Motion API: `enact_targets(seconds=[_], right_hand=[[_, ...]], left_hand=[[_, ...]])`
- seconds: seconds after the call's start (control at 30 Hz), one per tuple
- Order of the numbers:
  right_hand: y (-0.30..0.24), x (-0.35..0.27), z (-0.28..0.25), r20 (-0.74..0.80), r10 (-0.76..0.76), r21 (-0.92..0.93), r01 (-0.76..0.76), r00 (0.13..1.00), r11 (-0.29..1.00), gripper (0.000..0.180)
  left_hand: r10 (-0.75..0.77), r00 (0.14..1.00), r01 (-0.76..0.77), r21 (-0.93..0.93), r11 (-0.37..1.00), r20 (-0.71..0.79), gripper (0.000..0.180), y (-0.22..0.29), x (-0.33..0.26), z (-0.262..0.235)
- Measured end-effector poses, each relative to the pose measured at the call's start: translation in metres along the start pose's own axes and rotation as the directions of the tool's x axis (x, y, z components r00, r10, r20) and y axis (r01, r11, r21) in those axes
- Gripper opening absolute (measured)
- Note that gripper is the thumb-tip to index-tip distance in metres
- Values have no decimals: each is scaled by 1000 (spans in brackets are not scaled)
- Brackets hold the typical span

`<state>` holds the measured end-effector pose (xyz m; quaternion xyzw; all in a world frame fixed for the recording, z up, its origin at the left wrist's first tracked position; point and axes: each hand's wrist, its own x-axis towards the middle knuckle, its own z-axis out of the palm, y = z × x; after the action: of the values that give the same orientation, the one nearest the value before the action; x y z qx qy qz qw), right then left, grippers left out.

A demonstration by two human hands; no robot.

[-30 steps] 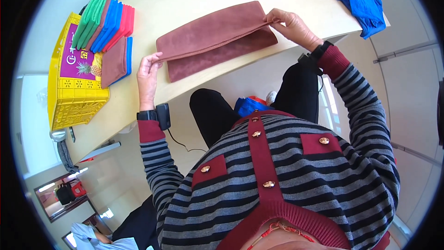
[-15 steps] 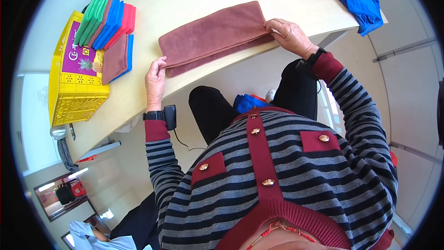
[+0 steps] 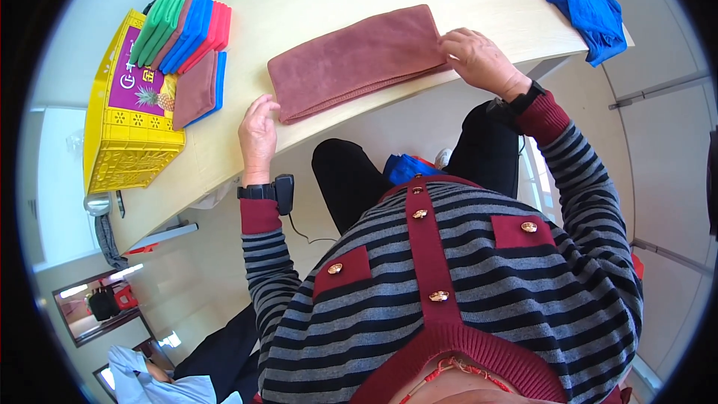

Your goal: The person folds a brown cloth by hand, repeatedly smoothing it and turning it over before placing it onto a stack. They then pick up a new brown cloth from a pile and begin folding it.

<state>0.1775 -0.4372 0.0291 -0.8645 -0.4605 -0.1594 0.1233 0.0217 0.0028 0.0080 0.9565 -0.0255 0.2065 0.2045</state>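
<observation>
A brown towel (image 3: 355, 60) lies folded into a long flat strip along the table's near edge, its layered hem facing me. My left hand (image 3: 258, 133) is by the near left corner of the towel, fingers loosely bent and a little apart, holding nothing. At the opposite end, my right hand (image 3: 482, 62) rests against the towel's right edge with its fingers loosely curled, not visibly gripping the cloth. Some of those fingertips are hard to make out.
Folded green, brown, blue and red towels (image 3: 179, 30) stand in a row at the left. In front of them lie a folded brown towel (image 3: 196, 90) and a blue one. A yellow basket (image 3: 134, 161) is beside them. Loose blue cloth (image 3: 580, 7) hangs off the table's right corner.
The towel's upper layer has come down level with the lower layer at the near edge. My left hand has let go of the corner; my right fingers have loosened at the right edge.
</observation>
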Motion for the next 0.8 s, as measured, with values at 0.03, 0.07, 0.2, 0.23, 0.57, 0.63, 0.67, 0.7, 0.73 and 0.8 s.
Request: enact_targets(seconds=[0.03,0.07,0.2,0.23,0.57,0.63,0.67,0.7,0.73,0.8], right_hand=[[-6,8,-3,-1,-3,3,3,1000,1000,15],[-19,24,-2,-14,67,149,-64,998,987,16],[-60,81,41,-101,155,273,-123,983,954,25],[-67,90,55,-102,152,280,-119,983,953,27],[-60,90,97,21,327,-75,-325,945,943,55],[-50,88,96,34,376,-122,-370,926,921,56],[-46,87,96,31,400,-136,-393,916,909,57],[-43,87,95,26,424,-149,-416,905,897,58],[-41,86,94,20,447,-162,-439,894,884,58],[-37,83,91,18,469,-146,-462,883,875,59]], left_hand=[[19,999,-19,-1,1000,-28,22,5,6,-1],[36,998,-36,1,999,-56,24,10,11,-2],[201,976,-206,-56,977,-78,21,65,62,39],[274,960,-276,-31,961,-60,21,80,75,50],[171,976,-193,168,967,138,48,54,80,98],[-13,983,-44,305,951,185,59,50,79,96],[-16,982,-43,307,951,186,59,46,79,95],[-88,981,29,320,947,174,62,43,80,94],[-160,974,100,332,938,159,64,40,80,91],[-227,964,168,345,924,139,66,34,80,86]])
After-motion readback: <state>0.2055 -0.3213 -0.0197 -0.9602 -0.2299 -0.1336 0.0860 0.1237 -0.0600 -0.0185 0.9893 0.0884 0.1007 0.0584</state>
